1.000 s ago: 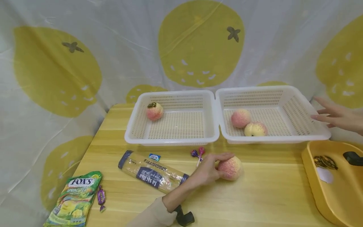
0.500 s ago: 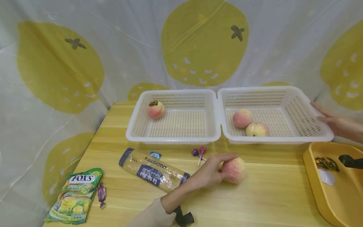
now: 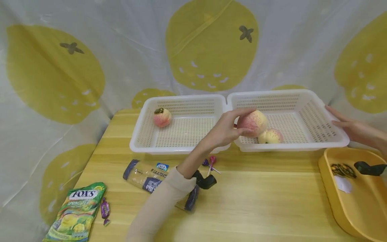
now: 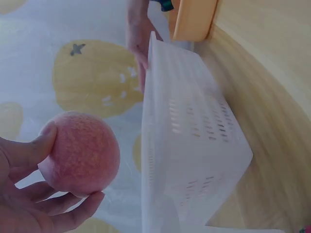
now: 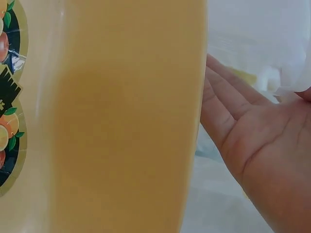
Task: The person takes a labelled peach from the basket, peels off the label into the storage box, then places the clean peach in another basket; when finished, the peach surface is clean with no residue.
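My left hand point(image 3: 223, 129) grips a pink and yellow peach point(image 3: 254, 123) above the left part of the right white basket point(image 3: 302, 145). In the left wrist view, the thumb and curled fingers hold the peach point(image 4: 80, 153) beside the basket's wall point(image 4: 194, 145). Under it in the basket lies a yellowish peach point(image 3: 271, 136); another peach seen there earlier is hidden. My right hand point(image 3: 358, 131) rests at that basket's right end, fingers straight along the outside and thumb at the rim. The right wrist view shows the right palm point(image 5: 272, 150) with nothing in it.
A left white basket point(image 3: 181, 149) holds a peach with a dark sticker point(image 3: 162, 117). On the table lie a spaghetti packet point(image 3: 142, 173), a small blue candy point(image 3: 162, 166), lollipops point(image 3: 212, 159), a purple candy point(image 3: 104, 208) and a FOX'S bag point(image 3: 75, 211). A yellow tray point(image 3: 332, 188) stands right.
My left hand has lifted the peach off the table and carried it forward over the right basket. My right hand has come from beside that basket's end onto its rim.
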`<action>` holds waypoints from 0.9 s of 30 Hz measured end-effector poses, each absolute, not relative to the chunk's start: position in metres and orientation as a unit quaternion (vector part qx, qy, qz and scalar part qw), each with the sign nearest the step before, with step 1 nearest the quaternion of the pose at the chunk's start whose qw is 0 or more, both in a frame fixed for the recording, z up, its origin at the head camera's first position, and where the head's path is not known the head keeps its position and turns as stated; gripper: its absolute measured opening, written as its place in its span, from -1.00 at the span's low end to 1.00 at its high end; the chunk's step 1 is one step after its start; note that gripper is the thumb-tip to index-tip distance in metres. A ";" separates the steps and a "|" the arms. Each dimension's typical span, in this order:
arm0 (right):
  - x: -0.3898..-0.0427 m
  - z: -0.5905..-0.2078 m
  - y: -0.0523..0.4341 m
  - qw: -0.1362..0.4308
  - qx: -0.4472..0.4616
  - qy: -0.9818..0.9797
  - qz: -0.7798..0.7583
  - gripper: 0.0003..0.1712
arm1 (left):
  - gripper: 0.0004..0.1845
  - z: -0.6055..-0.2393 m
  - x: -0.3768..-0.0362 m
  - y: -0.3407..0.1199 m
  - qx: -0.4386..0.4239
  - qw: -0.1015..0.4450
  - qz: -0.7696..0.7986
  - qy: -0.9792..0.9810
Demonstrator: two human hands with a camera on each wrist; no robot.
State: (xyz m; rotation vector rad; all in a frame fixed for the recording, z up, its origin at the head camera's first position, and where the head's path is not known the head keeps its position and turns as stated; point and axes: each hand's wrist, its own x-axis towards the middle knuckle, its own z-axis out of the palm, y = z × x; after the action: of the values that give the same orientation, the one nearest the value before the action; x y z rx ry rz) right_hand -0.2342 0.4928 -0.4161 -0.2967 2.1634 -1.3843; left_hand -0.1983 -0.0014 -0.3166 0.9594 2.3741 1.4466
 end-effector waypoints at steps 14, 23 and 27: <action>-0.231 -0.417 0.485 0.260 -0.092 0.827 -0.490 -0.26 | -0.39 -0.358 -0.242 0.038 0.321 0.161 0.403 0.842; -0.231 -0.416 0.481 0.252 -0.076 0.822 -0.505 -0.26 | -0.38 -0.359 -0.243 0.048 0.272 0.214 0.413 0.842; -0.230 -0.416 0.482 0.249 -0.069 0.825 -0.502 -0.27 | -0.40 -0.362 -0.240 0.057 0.285 0.206 0.367 0.862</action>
State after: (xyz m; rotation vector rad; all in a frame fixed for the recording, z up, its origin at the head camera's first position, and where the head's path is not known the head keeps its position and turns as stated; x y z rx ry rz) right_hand -0.2305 0.4816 -0.4161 -0.1880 2.2484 -1.3685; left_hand -0.2402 0.0568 -0.3620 0.7929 2.4013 1.0221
